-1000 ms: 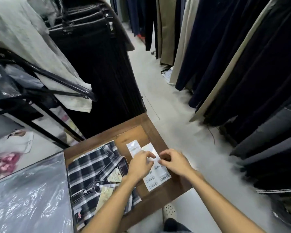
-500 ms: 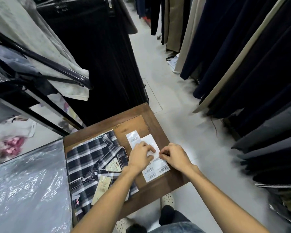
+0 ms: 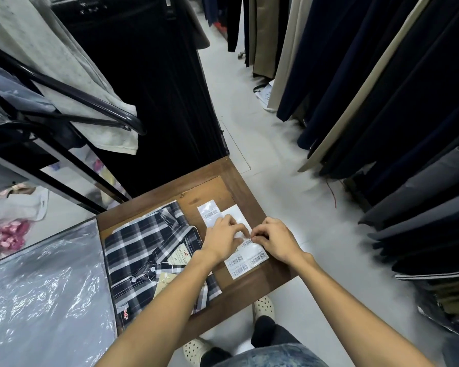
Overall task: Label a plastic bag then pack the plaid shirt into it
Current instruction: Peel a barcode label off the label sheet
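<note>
Label sheet: lying on desk beside plaid shirt. Left hand is pinching it steady; right hand is pinching a sticker edge, likely peeling it for the plastic bag.

The plaid shirt is navy and white check; the label sheet white with black barcodes; the desk brown wood.

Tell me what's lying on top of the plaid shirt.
A beige hang tag on a string lies on the shirt. The left forearm crosses over its lower right part, so anything there is hidden.
</note>
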